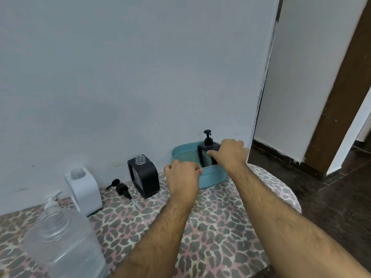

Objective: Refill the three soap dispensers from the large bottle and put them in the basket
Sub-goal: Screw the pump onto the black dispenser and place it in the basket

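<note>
Nearest, bottom left: large bottle (64, 243), clear, uncapped, upright on the leopard-print cloth (210, 227). Just behind it a white pump head (52, 198), blurred. Next back, white dispenser (84, 190), neck open, no pump, upright near the wall. Right of it a black pump (122, 190) lies flat on the cloth, tube pointing toward the camera. Beside that, black dispenser (143, 175), also open-necked, upright, apart from the basket. Left hand (183, 177) has fingers curled over the near rim of the teal basket (212, 176), gripping it. Right hand (230, 154) reaches into the basket, thumb and fingers wrapped round the body of a second black dispenser (206, 151), which has its pump fitted and stands upright inside the basket at the far right side. Basket sits at the back edge of the cloth against the wall (130, 77). Far right: dark floor (331, 201) and a brown door frame (345, 87).
</note>
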The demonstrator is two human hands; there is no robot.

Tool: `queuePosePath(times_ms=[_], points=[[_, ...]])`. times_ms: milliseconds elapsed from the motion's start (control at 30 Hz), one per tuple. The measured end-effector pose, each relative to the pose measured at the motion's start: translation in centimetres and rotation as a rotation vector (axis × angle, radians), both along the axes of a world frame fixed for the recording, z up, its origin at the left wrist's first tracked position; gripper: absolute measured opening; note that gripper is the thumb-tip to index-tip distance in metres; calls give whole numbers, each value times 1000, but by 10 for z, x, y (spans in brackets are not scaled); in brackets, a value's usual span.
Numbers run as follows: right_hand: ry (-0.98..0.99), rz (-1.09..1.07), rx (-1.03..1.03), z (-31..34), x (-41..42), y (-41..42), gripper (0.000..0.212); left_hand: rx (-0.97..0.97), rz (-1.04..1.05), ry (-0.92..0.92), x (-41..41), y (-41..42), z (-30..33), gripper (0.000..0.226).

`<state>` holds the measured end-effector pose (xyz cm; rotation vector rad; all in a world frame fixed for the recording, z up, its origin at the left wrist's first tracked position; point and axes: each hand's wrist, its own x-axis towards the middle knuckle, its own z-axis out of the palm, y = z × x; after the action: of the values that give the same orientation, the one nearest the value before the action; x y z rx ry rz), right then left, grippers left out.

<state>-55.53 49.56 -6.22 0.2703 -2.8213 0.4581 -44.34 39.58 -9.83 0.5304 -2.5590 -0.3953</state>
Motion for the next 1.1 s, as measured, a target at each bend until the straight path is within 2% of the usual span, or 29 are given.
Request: queuePosePath(times_ms=[367,500,567,700,867,1000,1100], points=[[-57,-73,12,-4,0,8,54,-34,4,-13,-1,1,-2,24],[-12,-64,28,-9,4,8,54,-83,-99,3,4,-1,-14,32],[-3,-46,8,-13,9,9,54,-48,-167,-21,9,-2,-21,45],[84,8,-145,-23,22,15,49,24,-212,-49,26,-5,-27,67],[217,180,-439,-38,53,20,32,106,-162,29,53,-12,-27,73],[166,297,-624,-48,93,13,22,263,-104,135,91,-10,-27,72],[79,370,-699,-53,126,6,12,307,-116,181,126,-5,-29,70]])
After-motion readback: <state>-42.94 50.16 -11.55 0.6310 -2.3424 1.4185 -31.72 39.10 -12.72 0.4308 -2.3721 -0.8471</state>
